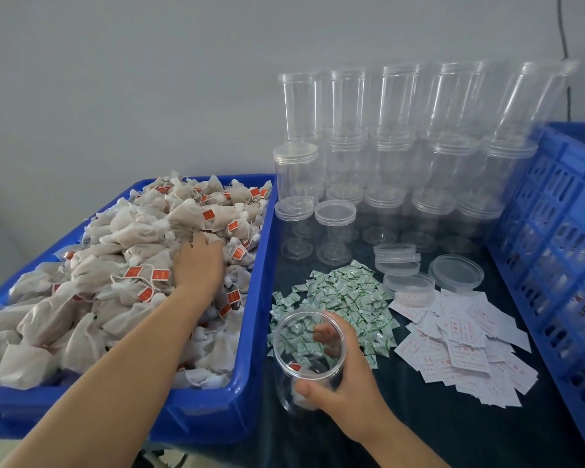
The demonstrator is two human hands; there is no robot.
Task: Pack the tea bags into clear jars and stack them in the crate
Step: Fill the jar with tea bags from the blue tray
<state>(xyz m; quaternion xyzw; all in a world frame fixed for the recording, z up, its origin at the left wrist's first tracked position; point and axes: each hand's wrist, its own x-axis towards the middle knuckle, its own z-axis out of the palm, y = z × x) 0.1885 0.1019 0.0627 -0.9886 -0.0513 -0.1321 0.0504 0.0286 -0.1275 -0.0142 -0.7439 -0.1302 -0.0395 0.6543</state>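
Note:
A blue tub [250, 332] on the left is heaped with white tea bags [122, 265] bearing red tags. My left hand [198, 265] reaches into the heap, fingers buried among the bags; what it holds is hidden. My right hand [345, 383] grips an open clear jar [306, 359] standing on the dark table just right of the tub, with a tea bag or two at its bottom. A blue slatted crate [554, 258] stands at the right edge.
Stacked empty clear jars [402, 146] line the wall behind the table. Loose lids [455, 273] lie in front of them. A pile of small green-white sachets [338, 298] and a spread of white paper slips [463, 346] cover the table's middle.

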